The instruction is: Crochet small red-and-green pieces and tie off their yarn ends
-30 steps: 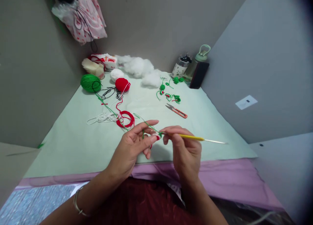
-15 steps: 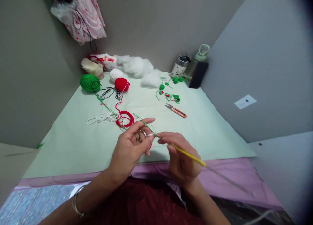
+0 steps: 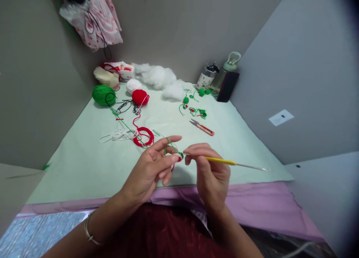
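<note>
My left hand (image 3: 153, 166) pinches a small red, white and green crochet piece (image 3: 179, 157) between thumb and fingers, with the forefinger stretched out and green yarn (image 3: 168, 141) running over it. My right hand (image 3: 209, 172) is closed on a yellow crochet hook (image 3: 224, 161), whose tip sits in the piece and whose metal end points right. The green strand leads back across the pale green cloth (image 3: 84, 160) to a green yarn ball (image 3: 103, 94).
A red yarn ball (image 3: 140, 97), a white ball (image 3: 133, 85), loose red and white yarn loops (image 3: 143, 136), orange snips (image 3: 202, 127), small green crochet pieces (image 3: 196, 110), white stuffing (image 3: 161, 78), a jar and bottle (image 3: 224, 76) lie farther back. Grey walls close in both sides.
The hook swung from pointing down-right half a second ago back up to nearly level. My hands stayed at the same spot over the cloth's near edge.
</note>
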Tool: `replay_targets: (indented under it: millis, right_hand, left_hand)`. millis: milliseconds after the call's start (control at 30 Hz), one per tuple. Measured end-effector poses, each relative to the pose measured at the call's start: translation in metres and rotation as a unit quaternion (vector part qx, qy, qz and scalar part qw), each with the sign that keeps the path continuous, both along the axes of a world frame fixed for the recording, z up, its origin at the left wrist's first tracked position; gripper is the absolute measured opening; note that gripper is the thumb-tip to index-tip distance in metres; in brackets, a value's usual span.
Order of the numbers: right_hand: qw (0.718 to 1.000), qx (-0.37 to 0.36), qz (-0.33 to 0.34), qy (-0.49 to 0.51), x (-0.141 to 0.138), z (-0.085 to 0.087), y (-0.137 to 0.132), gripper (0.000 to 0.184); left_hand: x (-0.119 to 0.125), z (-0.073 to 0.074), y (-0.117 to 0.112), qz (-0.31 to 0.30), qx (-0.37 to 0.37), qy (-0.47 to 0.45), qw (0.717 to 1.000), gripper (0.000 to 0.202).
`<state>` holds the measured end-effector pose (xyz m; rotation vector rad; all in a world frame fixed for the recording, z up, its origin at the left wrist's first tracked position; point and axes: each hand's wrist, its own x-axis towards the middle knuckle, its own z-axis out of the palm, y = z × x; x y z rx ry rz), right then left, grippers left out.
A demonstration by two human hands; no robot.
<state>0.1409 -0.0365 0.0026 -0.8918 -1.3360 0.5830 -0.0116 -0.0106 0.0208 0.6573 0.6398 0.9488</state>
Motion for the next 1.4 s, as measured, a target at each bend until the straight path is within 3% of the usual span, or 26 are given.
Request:
replay_targets:
  millis: [167,300,400,533,633,833,933,1033,1167,1300,1400]
  right_hand:
    - [0.987,0.060,-0.050,-0.141,0.001,-0.006,-0.005,0.027]
    - [0.954,0.118,-0.097,-0.256,0.005,-0.007,-0.008,0.031]
    - [0.985,0.071,-0.077,-0.134,0.007,-0.005,-0.005,0.027]
    - [0.998,-0.020,0.017,0.063,0.003,-0.004,0.002,0.021]
    - [0.996,-0.033,0.045,0.067,0.000,-0.005,0.003,0.018]
    - [0.979,-0.083,0.097,0.158,0.006,-0.004,0.004,0.020]
    - [0.978,-0.086,0.105,0.157,0.008,-0.001,0.003,0.022]
    - [0.992,-0.064,0.071,0.086,0.010,0.000,-0.002,0.023]
    - [0.993,0.034,0.002,-0.114,0.010,-0.001,-0.010,0.023]
    - [0.941,0.136,-0.064,-0.303,0.008,-0.005,-0.014,0.023]
    - [0.904,0.177,-0.110,-0.373,0.005,-0.006,-0.015,0.032]
  left_hand:
    - [0.007,-0.006,-0.003,0.028,0.035,0.037,0.998,0.043]
    - [0.004,-0.010,0.002,-0.008,-0.023,-0.007,1.000,0.046]
    - [-0.001,-0.012,0.007,-0.018,-0.065,-0.030,0.997,0.037]
    - [0.000,-0.012,0.005,0.029,-0.006,0.004,1.000,0.033]
    - [0.003,-0.012,0.000,0.008,0.041,0.036,0.998,0.038]
    - [0.001,-0.011,-0.001,-0.012,0.043,0.057,0.997,0.039]
    - [-0.001,-0.011,-0.001,-0.009,0.053,0.067,0.996,0.039]
    - [0.000,-0.013,-0.002,0.004,0.082,0.085,0.993,0.039]
    - [0.001,-0.014,-0.004,0.052,0.127,0.143,0.980,0.039]
    - [0.003,-0.014,-0.004,0.096,0.143,0.168,0.971,0.040]
    - [0.002,-0.015,-0.004,0.091,0.114,0.135,0.980,0.051]
